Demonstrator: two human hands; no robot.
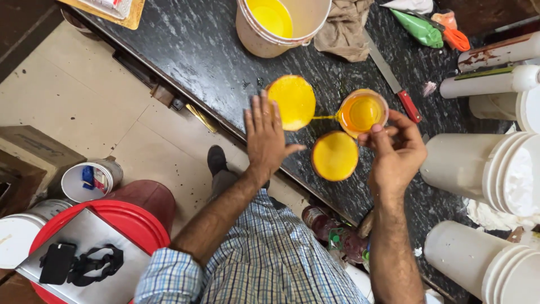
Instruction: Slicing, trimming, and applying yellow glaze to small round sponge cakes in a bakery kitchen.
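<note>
Pouring yellow liquid from a small clear cup (363, 112), right hand (395, 155) pinches the cup at its near rim and wall, fingers closed on it, cup tilted toward the left. A thin stream runs from the cup lip to a filled round yellow mould (291, 102) on the black marbled desk (197, 56). Left hand (266, 138) lies flat, fingers spread and apart, holding nothing, fingertips touching or just beside the near edge of that mould. A second filled yellow mould (334, 156) sits just below, between the two hands.

Handling: cup looks light, thin plastic, likely soft-walled and slick with liquid; squeezing hard would probably buckle it, so a grip high on the wall near the rim seems best. Filled moulds look brim-full, prone to spill if nudged; better held from the sides, kept level.

Around: big white bucket (281, 25) with yellow liquid at the top of the desk, a crumpled brown cloth (346, 28) beside it, a red-handled knife (394, 79) just beyond the cup, green and orange piping bags (433, 31) further off. White tubs (484, 163) crowd the right side, near the right wrist, limiting elbow room. Red-lidded barrel (135, 225) with a metal tray stands on the floor to the left, well apart.
</note>
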